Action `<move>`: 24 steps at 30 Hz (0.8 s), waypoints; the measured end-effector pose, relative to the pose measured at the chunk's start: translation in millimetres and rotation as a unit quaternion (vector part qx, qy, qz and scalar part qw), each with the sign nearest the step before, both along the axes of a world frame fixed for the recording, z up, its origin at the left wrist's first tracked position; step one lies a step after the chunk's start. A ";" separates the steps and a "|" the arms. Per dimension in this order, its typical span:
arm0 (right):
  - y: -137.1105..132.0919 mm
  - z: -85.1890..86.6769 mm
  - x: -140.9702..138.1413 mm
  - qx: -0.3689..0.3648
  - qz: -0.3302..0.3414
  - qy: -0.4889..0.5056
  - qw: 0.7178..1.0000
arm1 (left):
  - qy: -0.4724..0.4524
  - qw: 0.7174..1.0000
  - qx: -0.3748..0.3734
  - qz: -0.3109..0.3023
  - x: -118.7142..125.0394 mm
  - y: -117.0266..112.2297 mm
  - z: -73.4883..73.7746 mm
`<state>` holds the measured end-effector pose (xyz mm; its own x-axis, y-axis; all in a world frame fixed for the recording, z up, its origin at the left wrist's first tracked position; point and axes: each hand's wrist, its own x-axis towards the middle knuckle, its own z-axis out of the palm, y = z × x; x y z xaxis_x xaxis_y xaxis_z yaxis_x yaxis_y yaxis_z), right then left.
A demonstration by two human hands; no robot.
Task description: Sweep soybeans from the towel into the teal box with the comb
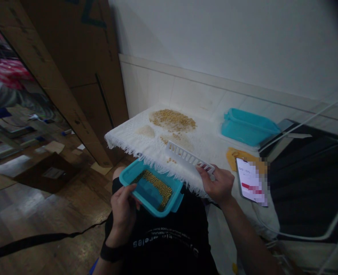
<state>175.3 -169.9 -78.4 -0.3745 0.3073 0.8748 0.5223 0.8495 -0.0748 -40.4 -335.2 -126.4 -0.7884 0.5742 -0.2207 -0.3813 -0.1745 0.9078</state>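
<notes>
My left hand (124, 208) grips the near left rim of a turquoise plastic basket (151, 208), held over my lap just below the table's fringed edge. Yellow soybeans (159, 186) lie along the basket's far side and right end. In my right hand (219, 185) is a white slotted plastic strip (183, 154), held by its right end and slanting over the cloth. A few loose beans lie beside the strip's lower edge. Beyond it, a larger heap of soybeans (173, 119) spreads on the white cloth (131, 131), with a small pale pile (146, 131) to its left.
A second turquoise basket (247, 128) stands at the table's back right. In front of it are a yellow-orange cloth (232, 157) and a lit phone (251, 181). White cables (309, 237) cross the right side. A tall cardboard box (83, 76) stands left; another person sits beyond it.
</notes>
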 end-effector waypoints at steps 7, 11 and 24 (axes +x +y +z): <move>-1.2 5.5 -9.1 0.005 0.000 0.022 1.000 | 0.000 1.000 -0.002 0.004 0.6 -0.1 1.8; 0.2 8.5 -13.7 -0.022 -0.010 0.053 0.998 | -0.006 1.000 0.001 0.002 0.0 0.5 -0.2; -1.7 8.3 -23.5 -0.044 0.001 0.017 0.999 | 0.004 1.000 -0.006 0.006 -0.6 -0.1 -0.1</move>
